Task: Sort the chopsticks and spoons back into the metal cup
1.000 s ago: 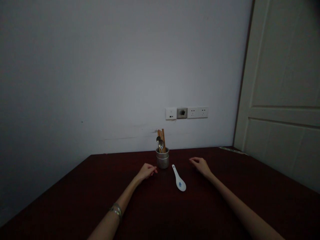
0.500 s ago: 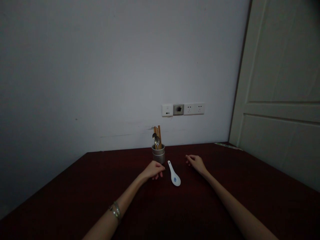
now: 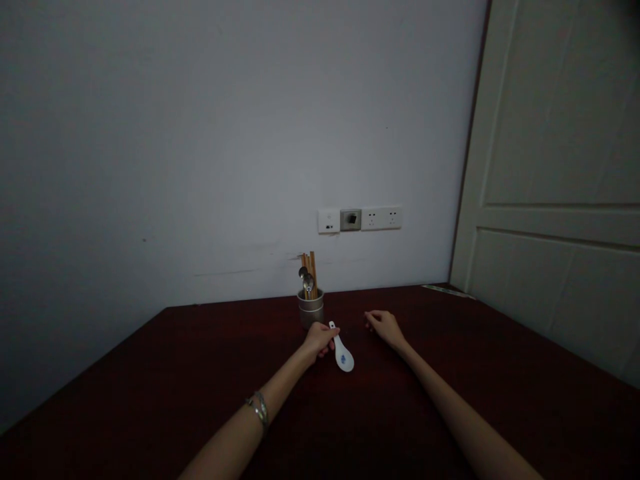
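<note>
A white soup spoon (image 3: pixel 344 357) with a small blue mark in its bowl lies on the dark red table. Its bowl points toward me and its handle away. My left hand (image 3: pixel 320 338), wearing a bracelet at the wrist, pinches the upper handle between thumb and fingers. Just behind that hand stands a metal utensil holder (image 3: pixel 311 308), its lower part partly covered by the hand. Chopsticks (image 3: pixel 313 270) and metal spoons (image 3: pixel 309 284) stick up out of it. To the right of the soup spoon, my right hand (image 3: pixel 387 327) rests on the table, fingers loosely curled, with nothing visible in them.
The dark red table (image 3: pixel 225 353) reaches back to a pale wall (image 3: pixel 240 167). Wall sockets (image 3: pixel 381 218) sit above its far edge. A panelled door (image 3: pixel 555 220) borders the right side, and a thin flat strip (image 3: pixel 449 291) lies at the far right edge.
My left hand has moved right onto the soup spoon's handle and taken hold of it. My right hand stays about where it was. The whole view has shifted slightly.
</note>
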A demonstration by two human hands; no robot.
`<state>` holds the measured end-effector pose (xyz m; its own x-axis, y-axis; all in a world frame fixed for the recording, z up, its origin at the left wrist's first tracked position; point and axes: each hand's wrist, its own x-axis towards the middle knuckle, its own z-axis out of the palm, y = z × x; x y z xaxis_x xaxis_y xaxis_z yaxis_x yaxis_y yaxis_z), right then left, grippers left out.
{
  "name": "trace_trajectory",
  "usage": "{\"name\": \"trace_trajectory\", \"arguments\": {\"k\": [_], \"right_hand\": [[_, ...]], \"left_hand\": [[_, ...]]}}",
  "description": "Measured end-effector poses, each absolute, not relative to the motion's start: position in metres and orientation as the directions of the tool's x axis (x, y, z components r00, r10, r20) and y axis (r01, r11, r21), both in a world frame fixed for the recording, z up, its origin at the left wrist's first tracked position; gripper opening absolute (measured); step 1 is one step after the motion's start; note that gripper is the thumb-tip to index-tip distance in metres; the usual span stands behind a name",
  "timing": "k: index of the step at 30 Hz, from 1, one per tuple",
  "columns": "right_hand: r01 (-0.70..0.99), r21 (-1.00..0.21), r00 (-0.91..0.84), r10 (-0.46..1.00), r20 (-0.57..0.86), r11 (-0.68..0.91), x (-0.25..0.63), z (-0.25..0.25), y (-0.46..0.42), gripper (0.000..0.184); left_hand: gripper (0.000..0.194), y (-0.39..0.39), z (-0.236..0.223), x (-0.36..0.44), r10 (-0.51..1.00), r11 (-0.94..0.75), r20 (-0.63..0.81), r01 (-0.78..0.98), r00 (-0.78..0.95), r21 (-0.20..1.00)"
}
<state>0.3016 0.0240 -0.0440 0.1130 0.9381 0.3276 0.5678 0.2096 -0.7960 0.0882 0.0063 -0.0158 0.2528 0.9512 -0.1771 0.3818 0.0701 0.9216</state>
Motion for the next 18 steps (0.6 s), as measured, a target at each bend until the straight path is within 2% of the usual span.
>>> {"name": "trace_trajectory", "arguments": {"k": [6, 10, 13, 18], "right_hand": [[0.561, -0.802, 0.117, 0.94, 0.321, 0.205, 0.302, -0.045, 0.025, 0.038], [0.569, -0.795, 0.108, 0.94, 0.324, 0.208, 0.302, -0.045, 0.026, 0.037], [0.577, -0.788, 0.094, 0.942, 0.323, 0.213, 0.302, -0.045, 0.025, 0.037], [0.591, -0.78, 0.098, 0.942, 0.321, 0.205, 0.302, -0.044, 0.024, 0.038]], "left_hand": [[0.034, 0.011, -0.019, 0.091, 0.943, 0.106, -0.215, 0.38, 0.255, 0.919], [0.037, 0.009, -0.016, 0.09, 0.936, 0.054, -0.168, 0.343, 0.31, 0.938], [0.042, 0.006, -0.004, 0.09, 0.943, -0.06, -0.071, 0.376, 0.324, 0.924], [0.044, -0.003, 0.043, 0.086, 0.894, -0.38, 0.221, 0.398, 0.39, 0.835]]}}
